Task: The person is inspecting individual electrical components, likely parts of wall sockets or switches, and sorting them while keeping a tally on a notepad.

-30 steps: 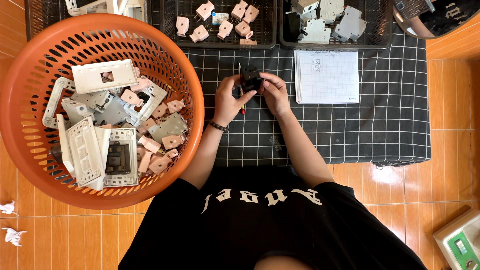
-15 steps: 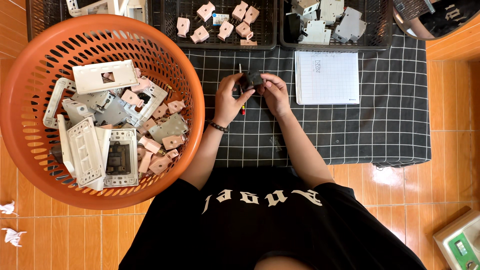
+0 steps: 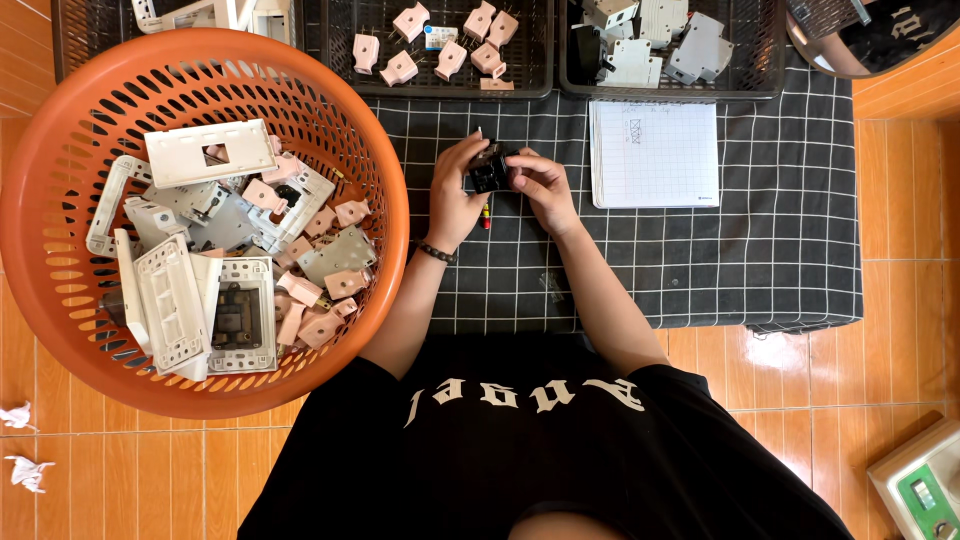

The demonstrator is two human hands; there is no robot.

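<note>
My left hand [image 3: 455,192] and my right hand [image 3: 540,185] both grip a small black plastic part [image 3: 490,168] above a dark checked cloth [image 3: 700,260]. Just below the part, a red and yellow tool [image 3: 487,215] lies on the cloth under my hands. A dark bracelet sits on my left wrist. The part's far side is hidden by my fingers.
A big orange basket [image 3: 60,290] at left holds several white switch plates and pink plugs. Black trays along the top hold pink plugs [image 3: 440,50] and grey parts [image 3: 660,45]. A white notepad [image 3: 655,153] lies right of my hands. A green scale [image 3: 925,490] stands bottom right.
My hands have turned the black part slightly; otherwise they stay in the same place over the cloth.
</note>
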